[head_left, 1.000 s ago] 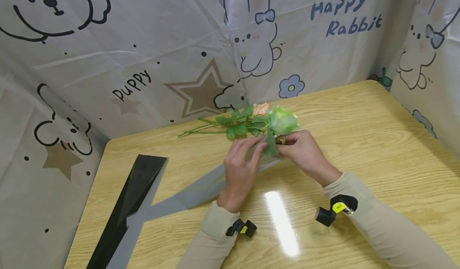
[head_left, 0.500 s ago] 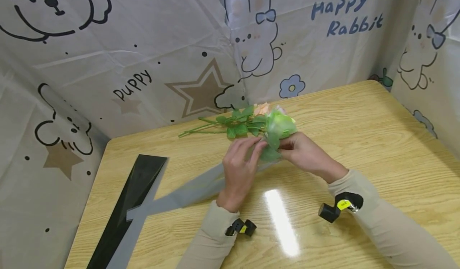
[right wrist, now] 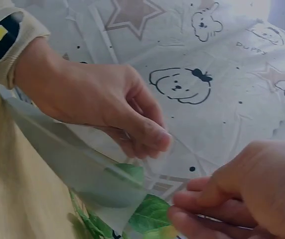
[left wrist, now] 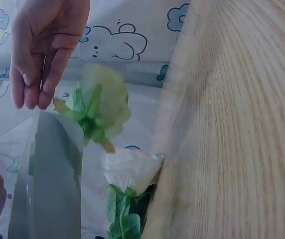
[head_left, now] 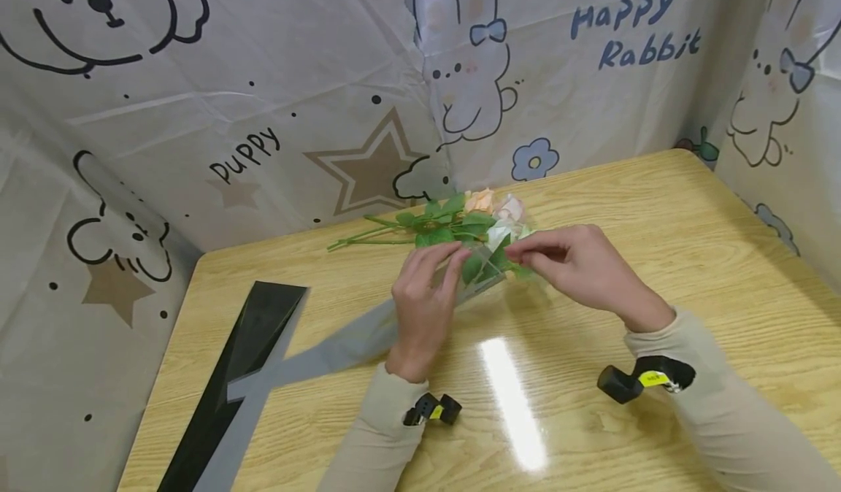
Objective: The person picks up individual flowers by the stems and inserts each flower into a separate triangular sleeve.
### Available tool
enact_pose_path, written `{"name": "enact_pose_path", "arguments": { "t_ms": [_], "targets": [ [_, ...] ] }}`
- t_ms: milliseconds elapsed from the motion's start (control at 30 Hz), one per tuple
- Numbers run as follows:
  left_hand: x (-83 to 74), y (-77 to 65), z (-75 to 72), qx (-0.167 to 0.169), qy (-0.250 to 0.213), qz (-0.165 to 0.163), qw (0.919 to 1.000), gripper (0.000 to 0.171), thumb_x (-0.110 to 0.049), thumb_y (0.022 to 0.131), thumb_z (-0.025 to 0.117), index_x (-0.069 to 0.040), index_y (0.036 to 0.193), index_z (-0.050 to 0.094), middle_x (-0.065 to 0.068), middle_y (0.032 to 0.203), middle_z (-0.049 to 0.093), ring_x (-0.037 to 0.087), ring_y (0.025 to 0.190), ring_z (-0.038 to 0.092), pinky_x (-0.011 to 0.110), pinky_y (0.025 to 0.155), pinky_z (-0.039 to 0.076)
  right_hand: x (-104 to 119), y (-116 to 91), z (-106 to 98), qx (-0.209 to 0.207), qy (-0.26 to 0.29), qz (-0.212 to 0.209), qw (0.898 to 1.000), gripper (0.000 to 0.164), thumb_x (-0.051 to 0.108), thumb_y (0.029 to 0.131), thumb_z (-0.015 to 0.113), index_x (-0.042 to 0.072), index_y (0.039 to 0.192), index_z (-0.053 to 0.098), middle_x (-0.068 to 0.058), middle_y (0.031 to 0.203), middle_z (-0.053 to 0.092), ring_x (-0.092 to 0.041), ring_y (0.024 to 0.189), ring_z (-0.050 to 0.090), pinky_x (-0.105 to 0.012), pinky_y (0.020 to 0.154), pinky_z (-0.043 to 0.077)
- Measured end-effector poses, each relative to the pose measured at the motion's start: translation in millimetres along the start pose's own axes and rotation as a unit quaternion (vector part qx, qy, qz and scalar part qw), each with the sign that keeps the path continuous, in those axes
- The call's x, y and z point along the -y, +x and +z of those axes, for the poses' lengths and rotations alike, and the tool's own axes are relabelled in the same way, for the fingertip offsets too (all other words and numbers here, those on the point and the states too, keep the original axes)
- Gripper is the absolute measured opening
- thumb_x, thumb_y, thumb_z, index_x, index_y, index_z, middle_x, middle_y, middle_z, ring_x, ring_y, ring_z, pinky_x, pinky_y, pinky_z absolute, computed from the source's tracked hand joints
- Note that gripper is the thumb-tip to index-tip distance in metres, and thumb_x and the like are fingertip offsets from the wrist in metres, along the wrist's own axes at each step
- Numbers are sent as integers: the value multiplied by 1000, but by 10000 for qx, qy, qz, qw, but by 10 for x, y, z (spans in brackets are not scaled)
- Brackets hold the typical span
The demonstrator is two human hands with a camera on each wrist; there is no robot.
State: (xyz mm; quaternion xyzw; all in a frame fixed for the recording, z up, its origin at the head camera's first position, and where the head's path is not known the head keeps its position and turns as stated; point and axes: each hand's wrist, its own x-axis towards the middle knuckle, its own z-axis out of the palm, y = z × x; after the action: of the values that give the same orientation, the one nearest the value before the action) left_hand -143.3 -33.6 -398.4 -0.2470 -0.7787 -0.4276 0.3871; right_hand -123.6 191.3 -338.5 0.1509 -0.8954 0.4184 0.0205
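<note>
Grey sleeve (head_left: 348, 346): part hidden behind left hand (head_left: 422, 298) in head view; lower end of black wrapper (head_left: 230, 364), left of sleeve, cut off by bottom edge. Green rose (left wrist: 113, 94), at sleeve's mouth, mostly behind right hand (head_left: 585, 273); motion-blurred in left wrist view. Can't tell if right fingers, at sleeve's mouth, pinch anything. White rose (left wrist: 127, 172), beside sleeve: leaves run off bottom, left wrist view; left hand, other side of sleeve, chopped by left edge. Yellow label (head_left: 653, 379), right of sleeve: print too small.
</note>
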Motion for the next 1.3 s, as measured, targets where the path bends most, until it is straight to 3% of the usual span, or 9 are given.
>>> {"name": "enact_pose_path", "arguments": {
  "t_ms": [67,167,400,567,667,767,833,1000,1300],
  "targets": [
    [1,1,-1,-13,7,0,10000,18,-15,94,76,0,103,78,13,97,79,24,91,75,31,85,64,-10,-3,-31,-319,180,115,9993,18,16,101,67,17,111,81,-4,107,82,-4,91,75,-13,76,57],
    [-1,8,-5,-49,20,-2,10000,18,-15,94,76,1,103,78,14,96,79,24,90,75,31,85,64,-28,2,-62,-768,412,335,9956,18,16,102,65,17,110,81,-5,109,81,4,89,73,-11,77,57],
    [3,33,-34,-152,48,-11,9999,17,-14,93,77,0,102,78,14,96,79,24,89,75,33,82,64,-76,26,-69,-1317,262,545,9894,21,22,103,63,16,112,81,-7,112,80,15,86,64,-5,74,51],
    [4,47,-47,-192,46,2,9998,16,-13,93,77,0,102,78,14,96,79,24,89,75,33,82,64,-129,54,-26,-1553,270,545,9860,27,30,103,63,13,120,76,-9,119,78,6,95,68,-5,80,53],
    [4,51,-55,-203,46,-10,9998,16,-13,94,76,1,103,78,15,96,79,25,90,75,34,83,65,-164,75,1,-1488,384,672,9858,38,37,104,61,11,131,69,-11,130,72,-15,113,71,-24,96,60],
    [5,53,-61,-220,53,5,9997,16,-12,94,76,1,103,78,15,96,79,25,90,75,34,83,65,-197,101,20,-1091,435,896,9890,53,48,105,55,11,143,56,-16,142,64,-35,129,63,-51,108,54],
    [8,52,-60,-228,66,34,9997,16,-12,93,77,1,103,78,15,96,79,25,89,75,35,83,65,-216,116,33,-766,436,1034,9907,62,54,106,50,11,150,48,-20,147,60,-43,133,59,-60,109,50],
    [18,43,-47,-221,100,88,9997,17,-12,92,78,1,102,78,15,96,79,25,88,75,33,81,64,-227,141,65,-308,689,1261,9891,71,64,104,44,14,154,40,-21,148,59,-44,131,61,-62,107,51],
    [22,8,-1,31,229,90,9997,19,-15,92,78,0,103,77,14,97,79,25,91,75,31,84,64,-184,129,65,-442,1306,1036,9850,67,59,106,43,14,156,39,-21,149,58,-43,130,64,-60,110,51]
  ]
}}
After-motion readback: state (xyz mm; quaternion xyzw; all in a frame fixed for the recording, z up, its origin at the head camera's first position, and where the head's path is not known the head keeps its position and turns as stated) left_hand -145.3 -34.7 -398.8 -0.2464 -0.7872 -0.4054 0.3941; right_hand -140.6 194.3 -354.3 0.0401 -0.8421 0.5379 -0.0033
